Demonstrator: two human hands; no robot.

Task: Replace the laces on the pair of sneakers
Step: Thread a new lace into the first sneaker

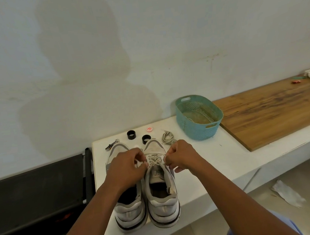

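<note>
Two worn white sneakers stand side by side on the white counter (pixel 207 161), heels toward me. The right sneaker (pixel 162 190) carries a pale lace (pixel 155 160) crossed through its eyelets. My left hand (pixel 127 167) pinches the lace at the left side of that shoe and covers the middle of the left sneaker (pixel 130 208). At the shoe's right side my right hand (pixel 182 157) pinches the lace with curled fingers. A loose coiled lace (pixel 168 137) lies on the counter just beyond my right hand.
A teal perforated basket (pixel 199 117) stands at the back right, beside a wooden board (pixel 275 113). Two black rings (pixel 131 134), a small round tin (pixel 149 129) and a metal tool (pixel 112 145) lie behind the shoes. A black mesh surface (pixel 36 193) borders the counter's left.
</note>
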